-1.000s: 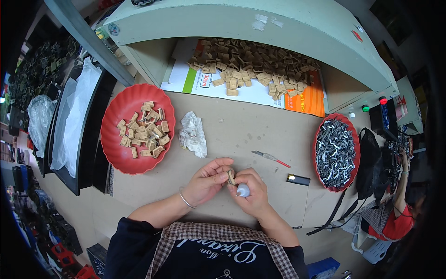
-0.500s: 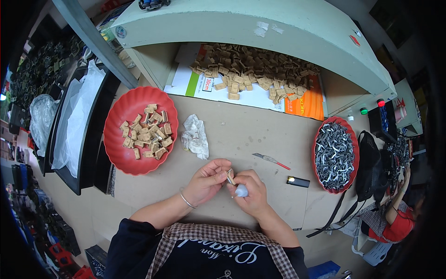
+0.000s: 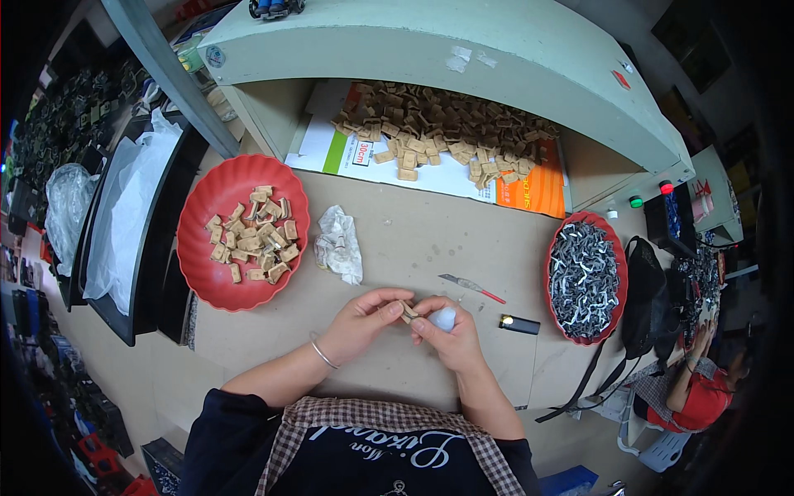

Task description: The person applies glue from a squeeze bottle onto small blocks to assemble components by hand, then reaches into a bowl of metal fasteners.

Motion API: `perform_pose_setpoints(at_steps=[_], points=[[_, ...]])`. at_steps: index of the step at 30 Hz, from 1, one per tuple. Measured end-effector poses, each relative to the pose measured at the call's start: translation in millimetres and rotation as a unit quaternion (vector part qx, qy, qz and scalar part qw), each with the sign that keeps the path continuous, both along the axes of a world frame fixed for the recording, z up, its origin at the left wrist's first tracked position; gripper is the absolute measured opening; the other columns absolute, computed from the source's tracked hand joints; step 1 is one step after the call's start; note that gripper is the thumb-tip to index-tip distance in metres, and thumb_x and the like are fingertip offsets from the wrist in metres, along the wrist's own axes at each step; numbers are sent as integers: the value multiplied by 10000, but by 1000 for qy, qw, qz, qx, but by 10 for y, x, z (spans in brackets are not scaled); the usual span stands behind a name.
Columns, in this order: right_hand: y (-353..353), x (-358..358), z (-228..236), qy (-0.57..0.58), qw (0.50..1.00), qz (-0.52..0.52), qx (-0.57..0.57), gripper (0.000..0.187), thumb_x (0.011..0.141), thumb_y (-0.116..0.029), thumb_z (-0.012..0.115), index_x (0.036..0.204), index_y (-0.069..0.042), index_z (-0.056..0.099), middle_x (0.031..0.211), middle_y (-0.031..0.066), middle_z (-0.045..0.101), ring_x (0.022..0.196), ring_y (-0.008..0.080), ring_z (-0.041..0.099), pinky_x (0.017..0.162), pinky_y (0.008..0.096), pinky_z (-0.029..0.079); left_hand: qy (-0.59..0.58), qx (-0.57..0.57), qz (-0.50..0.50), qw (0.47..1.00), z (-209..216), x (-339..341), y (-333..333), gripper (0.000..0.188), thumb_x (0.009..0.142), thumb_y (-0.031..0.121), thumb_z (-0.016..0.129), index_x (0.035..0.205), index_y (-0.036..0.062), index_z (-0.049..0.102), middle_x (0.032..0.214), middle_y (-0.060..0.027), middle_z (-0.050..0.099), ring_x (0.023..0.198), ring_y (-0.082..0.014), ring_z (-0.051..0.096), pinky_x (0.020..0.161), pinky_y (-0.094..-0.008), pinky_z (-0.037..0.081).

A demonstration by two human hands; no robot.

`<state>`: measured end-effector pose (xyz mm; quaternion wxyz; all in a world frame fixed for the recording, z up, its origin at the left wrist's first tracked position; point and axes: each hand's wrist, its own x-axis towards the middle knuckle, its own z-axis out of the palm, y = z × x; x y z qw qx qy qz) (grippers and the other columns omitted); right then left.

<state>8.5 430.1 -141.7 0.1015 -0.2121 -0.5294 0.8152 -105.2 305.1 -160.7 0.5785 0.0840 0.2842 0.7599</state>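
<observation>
In front of my chest my left hand [image 3: 374,321] pinches a small tan rectangular piece [image 3: 408,313] between thumb and fingers. My right hand [image 3: 451,341] is closed round a small pale plastic bottle [image 3: 444,319], its thumb and fingertips also at the tan piece. The piece's far details are covered by my fingers. Beyond my hands lies a craft knife [image 3: 471,287] with a red handle. A crumpled white cloth [image 3: 339,245] rests between my left hand and a red scalloped bowl [image 3: 192,240] of similar tan pieces [image 3: 263,238].
A second red bowl [image 3: 549,285] at the right holds dark metal-like parts [image 3: 584,277]. A black lighter-shaped object [image 3: 519,324] lies near it. Many tan pieces [image 3: 438,124] cover a cardboard sheet under the pale green shelf [image 3: 463,41]. Another person [image 3: 699,401] works at the far right.
The bottle has turned in my right hand, and the tan piece is tipped flatter between my fingers. The whole scene has shifted slightly left in view.
</observation>
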Motion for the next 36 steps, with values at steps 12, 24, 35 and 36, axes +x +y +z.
perform_pose_setpoints(at_steps=[12, 24, 35, 36], points=[[116, 7, -11, -62, 996, 13, -59, 158, 759, -81, 610, 875, -3, 536, 728, 38, 562, 592, 92, 527, 519, 223, 452, 286, -113, -57, 950, 47, -27, 2, 156, 791, 105, 581, 916, 23, 538, 829, -12, 580, 776, -65, 539, 688, -207, 446], [146, 2, 70, -63, 989, 127, -46, 142, 763, -91, 601, 866, -21, 532, 686, 29, 553, 571, 91, 516, 512, 214, 428, 121, -97, -300, 941, 119, -125, -47, 164, 819, 204, 544, 868, 50, 572, 848, -42, 591, 832, -104, 550, 700, -246, 441], [134, 1, 15, -43, 998, -50, -1, 326, 825, -50, 489, 1132, -10, 388, 924, 77, 535, 825, 149, 549, 696, 268, 466, -46, -39, 9, 998, -67, -4, -37, 145, 836, 148, 498, 872, 31, 575, 883, -74, 581, 879, -171, 542, 775, -275, 418], [147, 0, 23, -42, 997, -57, 12, 339, 827, -54, 486, 1147, -8, 382, 936, 79, 536, 829, 149, 548, 701, 271, 464, -44, -38, 8, 998, -62, -16, -38, 145, 836, 148, 498, 872, 31, 575, 883, -74, 581, 879, -171, 542, 775, -275, 418]])
